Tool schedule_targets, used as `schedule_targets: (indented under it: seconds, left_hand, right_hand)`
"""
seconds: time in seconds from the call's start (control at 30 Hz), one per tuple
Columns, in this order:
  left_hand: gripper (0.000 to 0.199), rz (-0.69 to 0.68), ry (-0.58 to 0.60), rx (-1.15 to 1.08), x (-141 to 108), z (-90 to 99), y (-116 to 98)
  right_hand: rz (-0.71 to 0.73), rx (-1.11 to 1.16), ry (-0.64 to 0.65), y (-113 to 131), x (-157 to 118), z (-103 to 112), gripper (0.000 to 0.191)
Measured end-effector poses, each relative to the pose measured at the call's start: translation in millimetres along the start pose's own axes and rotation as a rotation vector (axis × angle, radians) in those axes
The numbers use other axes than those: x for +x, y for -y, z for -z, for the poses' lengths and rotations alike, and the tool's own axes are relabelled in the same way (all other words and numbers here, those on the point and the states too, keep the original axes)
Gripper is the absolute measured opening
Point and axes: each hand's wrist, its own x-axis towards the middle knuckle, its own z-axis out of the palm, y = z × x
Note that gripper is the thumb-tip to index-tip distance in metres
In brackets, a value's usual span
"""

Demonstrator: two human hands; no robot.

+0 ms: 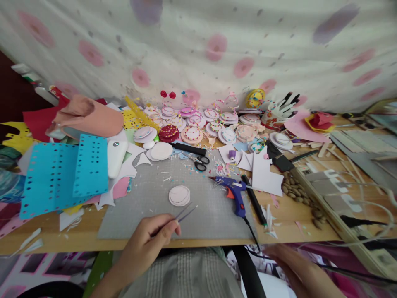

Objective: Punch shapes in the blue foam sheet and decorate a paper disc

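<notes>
My left hand (158,234) is closed on a pair of thin metal tweezers (187,213), whose two tips are apart and point up and to the right. Just beyond the tips, a white paper disc (179,195) with drawn curved lines lies on the grey cutting mat (136,219). My right hand (287,256) is blurred at the table's front edge, below the cord of the blue glue gun (232,191); its fingers are too smeared to read. The glue gun lies on the mat, nozzle to the left.
Black scissors (201,162) and a green-tipped black pen (254,200) lie on the mat. Several small decorated paper hats (192,134) line the back. Blue foam sheets (58,174) are at left; a power strip (341,223) and cables are at right.
</notes>
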Motion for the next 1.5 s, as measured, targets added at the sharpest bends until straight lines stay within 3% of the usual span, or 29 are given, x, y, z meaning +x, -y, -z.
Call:
schedule_targets:
  seconds: [0.17,0.23,0.33,0.53,0.73,0.87,0.97,1.03,1.13,1.23,1.27,1.4,1.5]
  left_hand:
    - [0.048,0.018,0.144,-0.115,0,-10.1,-4]
    - [0.049,0.014,0.159,-0.110,-1,-12.2,-5]
    - [0.050,0.002,0.148,-0.102,-2,-11.2,-5]
    - [0.053,-0.005,0.163,-0.167,-1,-10.4,-10]
    - [0.056,0.080,0.316,-0.484,7,-20.7,-14]
    - [0.052,0.133,0.259,-0.693,4,-14.8,0]
    - [0.050,0.151,0.149,-0.758,-1,-8.3,7]
    - [0.050,0.140,0.132,-0.749,-3,-6.4,8]
    - [0.052,0.121,0.143,-0.693,-4,-6.3,4]
    - [0.053,0.093,0.159,-0.603,-3,-6.9,-2]
    - [0.053,0.080,0.163,-0.571,-4,-7.1,-4]
    - [0.054,0.034,0.173,-0.465,-6,-8.1,-10]
    - [0.053,0.051,0.177,-0.426,-9,-8.6,-13]
  right_hand:
    - [0.264,0.350,-0.065,87,53,-34,0.020]
    - [0.326,0.450,-0.037,108,69,-43,0.020]
    - [0.363,0.548,-0.053,125,82,-48,0.004]
    - [0.351,0.796,-0.155,133,83,-52,0.011]
    - [0.173,1.023,-0.254,124,83,-59,0.008]
    - [0.061,1.180,-0.526,106,89,-36,0.015]
    - [0.095,1.056,-0.490,84,81,-17,0.021]
    - [0.075,0.822,-0.373,67,70,-12,0.029]
    - [0.087,0.335,-0.087,46,51,-12,0.041]
    - [0.251,0.063,0.106,49,41,-15,0.022]
    - [0.301,0.052,0.089,56,41,-16,0.011]
    - [0.423,0.178,-0.222,98,53,-20,0.022]
    - [0.493,0.300,-0.286,123,63,-25,0.027]
